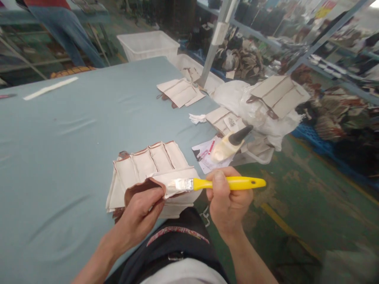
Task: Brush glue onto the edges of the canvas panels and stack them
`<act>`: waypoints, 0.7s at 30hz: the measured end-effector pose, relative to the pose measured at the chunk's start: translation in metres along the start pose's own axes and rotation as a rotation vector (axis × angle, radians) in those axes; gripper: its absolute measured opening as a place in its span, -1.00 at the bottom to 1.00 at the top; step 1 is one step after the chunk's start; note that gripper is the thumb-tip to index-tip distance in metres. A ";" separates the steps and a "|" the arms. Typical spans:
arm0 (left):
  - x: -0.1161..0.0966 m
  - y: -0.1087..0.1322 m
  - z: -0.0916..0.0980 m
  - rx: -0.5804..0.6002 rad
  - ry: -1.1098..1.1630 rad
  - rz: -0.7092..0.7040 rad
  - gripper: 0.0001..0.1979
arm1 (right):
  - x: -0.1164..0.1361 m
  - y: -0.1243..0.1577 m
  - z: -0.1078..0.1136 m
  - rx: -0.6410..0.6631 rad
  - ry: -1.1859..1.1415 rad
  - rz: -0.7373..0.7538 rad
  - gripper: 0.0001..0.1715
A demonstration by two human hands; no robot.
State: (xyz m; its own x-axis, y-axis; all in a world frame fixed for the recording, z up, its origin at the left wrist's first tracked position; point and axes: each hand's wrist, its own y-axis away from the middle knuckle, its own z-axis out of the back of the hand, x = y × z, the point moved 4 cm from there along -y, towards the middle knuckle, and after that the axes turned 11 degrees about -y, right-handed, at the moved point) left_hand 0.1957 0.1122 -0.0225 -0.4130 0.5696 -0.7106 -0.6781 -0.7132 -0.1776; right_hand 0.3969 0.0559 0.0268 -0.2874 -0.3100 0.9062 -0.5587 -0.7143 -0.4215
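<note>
The right hand [229, 201] is closing firmly around the handle of a yellow brush [244, 183], thumb pressing on top. The brush's long axis is running nearly level from side to side, with the bristles [176, 184] pointing left and the handle end pointing right, past the bench edge and over the floor [296, 197]. The bristles are lying at the pale face of a brown-lined piece [139, 189]; whether they are touching it is not showing clearly.

The left hand [145, 209] is pinching the edge of this piece, thumb and fingers nearly meeting, and is standing nearer to it than the right hand. From the right hand, the piece is lying to the left, directly in line with the bristles.

The piece is overlapping a stack of beige panels [151, 159], which is resting near the wearer's side of the bench [74, 157]. The bench is extending broadly leftward, with a pale strip [50, 88] lying toward its far side. Beyond the right hand, a cream container [222, 150] is sitting on a sheet [197, 152], bounding forward travel. Rightward, the floor side is leaving room for the handle.
</note>
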 end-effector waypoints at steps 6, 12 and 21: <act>0.003 0.003 -0.003 -0.015 -0.053 -0.056 -0.77 | 0.003 0.005 0.001 0.062 -0.029 -0.037 -0.71; -0.004 -0.004 -0.004 -0.024 -0.025 -0.025 -0.74 | 0.008 0.007 0.004 0.107 0.023 0.054 -0.77; -0.008 -0.013 0.000 -0.012 0.154 0.163 -0.72 | 0.006 0.000 0.007 0.045 -0.018 0.050 -0.73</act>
State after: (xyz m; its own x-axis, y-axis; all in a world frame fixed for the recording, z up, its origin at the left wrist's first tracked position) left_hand 0.2077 0.1167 -0.0139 -0.4183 0.3781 -0.8258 -0.6025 -0.7959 -0.0592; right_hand 0.4008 0.0494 0.0327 -0.2999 -0.3564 0.8849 -0.5088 -0.7249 -0.4644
